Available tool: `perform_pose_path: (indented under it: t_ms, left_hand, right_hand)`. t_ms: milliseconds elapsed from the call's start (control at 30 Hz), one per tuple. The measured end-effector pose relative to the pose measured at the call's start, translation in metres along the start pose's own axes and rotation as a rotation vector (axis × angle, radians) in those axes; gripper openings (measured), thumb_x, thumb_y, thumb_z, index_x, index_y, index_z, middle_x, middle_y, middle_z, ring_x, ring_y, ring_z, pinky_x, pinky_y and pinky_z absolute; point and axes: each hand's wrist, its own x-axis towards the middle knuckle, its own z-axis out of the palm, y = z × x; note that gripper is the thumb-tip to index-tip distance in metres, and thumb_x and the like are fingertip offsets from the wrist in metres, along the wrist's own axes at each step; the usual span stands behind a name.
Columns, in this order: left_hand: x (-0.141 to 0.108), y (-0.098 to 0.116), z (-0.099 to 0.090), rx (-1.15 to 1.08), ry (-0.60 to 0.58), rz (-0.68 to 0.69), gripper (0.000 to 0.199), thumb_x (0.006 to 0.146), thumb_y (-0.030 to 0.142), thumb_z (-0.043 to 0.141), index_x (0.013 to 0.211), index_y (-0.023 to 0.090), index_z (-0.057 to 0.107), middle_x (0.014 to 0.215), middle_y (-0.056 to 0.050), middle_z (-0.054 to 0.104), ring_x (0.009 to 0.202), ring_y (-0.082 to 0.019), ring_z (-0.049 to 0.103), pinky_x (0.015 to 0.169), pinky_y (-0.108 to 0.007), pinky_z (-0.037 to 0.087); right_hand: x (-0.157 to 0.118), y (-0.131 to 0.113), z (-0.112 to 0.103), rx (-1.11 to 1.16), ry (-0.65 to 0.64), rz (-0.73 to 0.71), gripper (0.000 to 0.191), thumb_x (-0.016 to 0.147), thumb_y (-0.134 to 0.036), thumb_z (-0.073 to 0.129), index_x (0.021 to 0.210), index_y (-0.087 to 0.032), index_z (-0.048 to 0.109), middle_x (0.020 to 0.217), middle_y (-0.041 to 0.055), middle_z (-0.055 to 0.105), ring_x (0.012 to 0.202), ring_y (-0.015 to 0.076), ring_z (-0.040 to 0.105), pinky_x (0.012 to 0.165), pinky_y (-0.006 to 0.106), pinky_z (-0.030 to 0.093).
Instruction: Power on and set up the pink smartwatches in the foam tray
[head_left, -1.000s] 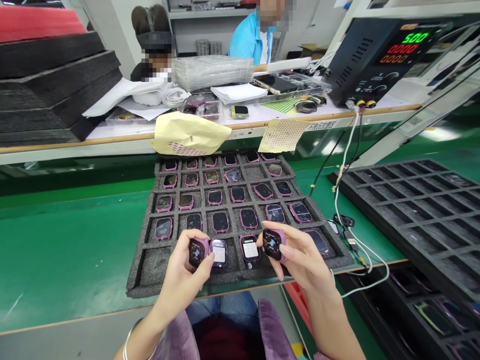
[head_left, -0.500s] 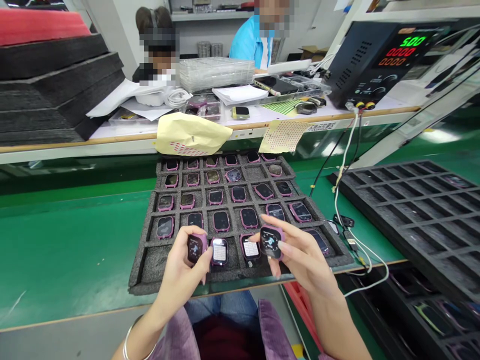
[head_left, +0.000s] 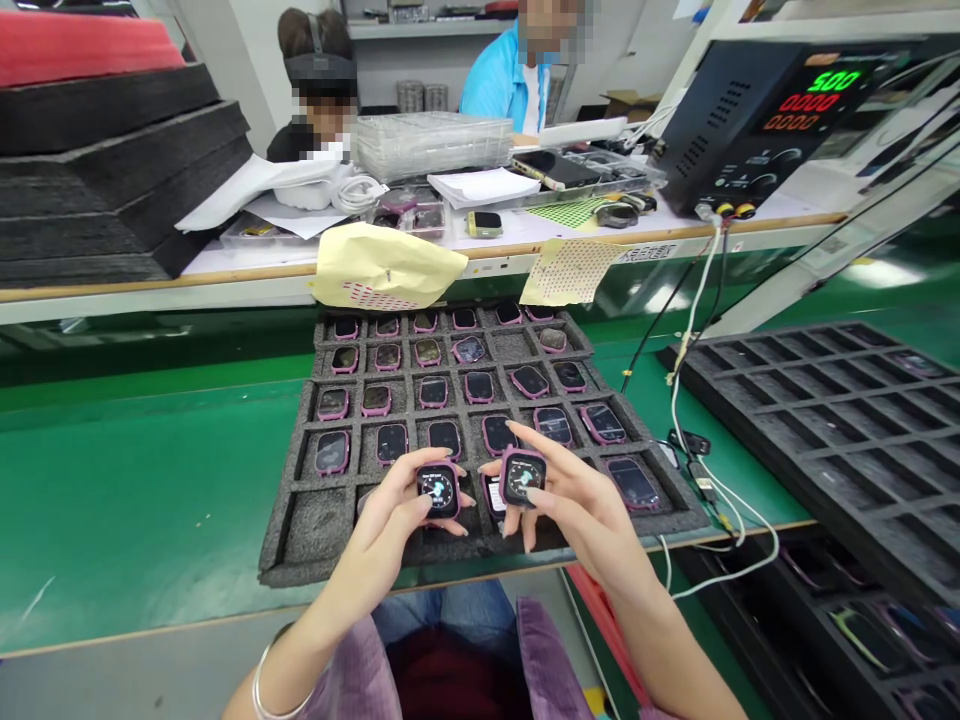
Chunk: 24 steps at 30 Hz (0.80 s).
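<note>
My left hand is closed on a purple-rimmed smartwatch, its thumb lying on the lit screen. A second smartwatch, also purple and showing a lit dial, is gripped in my right hand, with the thumb at its lower edge. Both watches face up at me, side by side, above the front row of a black foam tray. Under my right hand, another watch with a white screen lies partly hidden in its slot. Purple watches with dark screens sit in most of the slots behind.
A second foam tray lies at the right, near white cables. On the shelf stand a power supply, papers and clear plastic trays. Black foam blocks are stacked at left. Two people sit across the bench.
My left hand has moved right and turned its watch face up, covering the white-screened watch near it. My right hand has shifted slightly left with its watch.
</note>
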Motion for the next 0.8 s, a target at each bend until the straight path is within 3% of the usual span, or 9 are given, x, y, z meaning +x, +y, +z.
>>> perform_pose_path:
  t_ms: [600,800]
  left_hand:
    - [-0.0012,-0.0035,0.0032,0.084,-0.030,0.044,0.027,0.092,0.020,0.047,0.118,0.023,0.053,0.113,-0.008,0.058,0.097,-0.020,0.062,0.075,-0.030,0.058]
    - [-0.0016,-0.0011,0.0058,0.103,0.004,0.026,0.024,0.091,0.021,0.051,0.115,0.022,0.053,0.109,-0.007,0.058,0.094,-0.018,0.063,0.071,-0.026,0.058]
  right_hand:
    - [0.0003,0.0053,0.0078,-0.127,0.127,-0.026,0.044,0.089,-0.022,0.059,0.132,-0.022,0.049,0.103,0.0111,0.070,0.052,0.0127,0.065,0.041,0.022,0.050]
    - [-0.0057,0.0007,0.0048,-0.167,0.043,-0.040,0.049,0.090,-0.029,0.058,0.137,-0.025,0.043,0.110,0.0125,0.066,0.059,0.0145,0.066,0.044,0.024,0.052]
